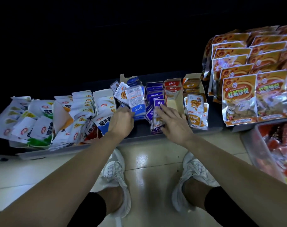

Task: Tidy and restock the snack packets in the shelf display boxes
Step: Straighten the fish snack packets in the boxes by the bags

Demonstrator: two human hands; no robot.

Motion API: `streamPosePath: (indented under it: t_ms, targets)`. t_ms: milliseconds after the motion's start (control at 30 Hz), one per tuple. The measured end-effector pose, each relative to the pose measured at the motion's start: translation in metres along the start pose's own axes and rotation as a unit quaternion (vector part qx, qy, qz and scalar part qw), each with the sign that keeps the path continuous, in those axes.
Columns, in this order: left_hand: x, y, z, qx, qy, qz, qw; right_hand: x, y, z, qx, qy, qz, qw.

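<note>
Low shelf [146, 137], dim aisle. My left grip [121, 119] pinches blue packets [137, 104] at its fingertips; right grip [172, 122], fingers straight, presses down on purple packets [151, 114] just beneath.

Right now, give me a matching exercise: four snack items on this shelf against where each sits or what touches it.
1 blue packets
2 purple packets
3 red box
4 large orange bags

A stacked at far right
B gripped by left hand
C touched by right hand
D bare cardboard in its front half

Pairs: 1-B, 2-C, 3-D, 4-A
</note>
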State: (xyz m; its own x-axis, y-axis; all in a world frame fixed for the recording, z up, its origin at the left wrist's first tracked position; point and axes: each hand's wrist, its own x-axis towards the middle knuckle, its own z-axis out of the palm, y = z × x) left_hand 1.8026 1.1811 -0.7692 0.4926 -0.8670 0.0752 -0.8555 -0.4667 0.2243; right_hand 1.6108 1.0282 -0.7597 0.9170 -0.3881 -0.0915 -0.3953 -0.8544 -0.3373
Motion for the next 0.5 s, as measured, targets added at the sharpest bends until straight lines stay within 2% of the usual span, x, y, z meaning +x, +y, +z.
streamPosePath:
  t_ms: [133, 233, 333, 367, 433, 500]
  targets:
    - [-0.016, 0.010, 0.002, -0.030, 0.035, 0.017, 0.999, -0.012, -0.003, 0.002, 0.042, 0.068, 0.013, 0.997]
    - [-0.023, 0.011, 0.009, -0.002, -0.019, 0.048, 0.999, -0.026, -0.002, 0.007, 0.029, 0.141, 0.025, 0.989]
    - [-0.018, 0.013, 0.012, -0.008, -0.024, 0.021, 0.999, -0.041, -0.002, 0.016, 0.004, 0.199, -0.008, 0.980]
    - [-0.016, 0.014, 0.013, -0.008, -0.012, 0.012, 1.000, -0.045, -0.002, 0.020, -0.008, 0.181, -0.032, 0.983]
    - [-0.011, 0.019, 0.011, 0.006, -0.003, 0.000, 1.000, -0.051, -0.001, 0.028, -0.048, 0.085, -0.053, 0.994]
    - [-0.007, 0.021, 0.006, 0.038, -0.017, 0.005, 0.999, -0.052, -0.002, 0.034, -0.074, -0.015, -0.017, 0.997]
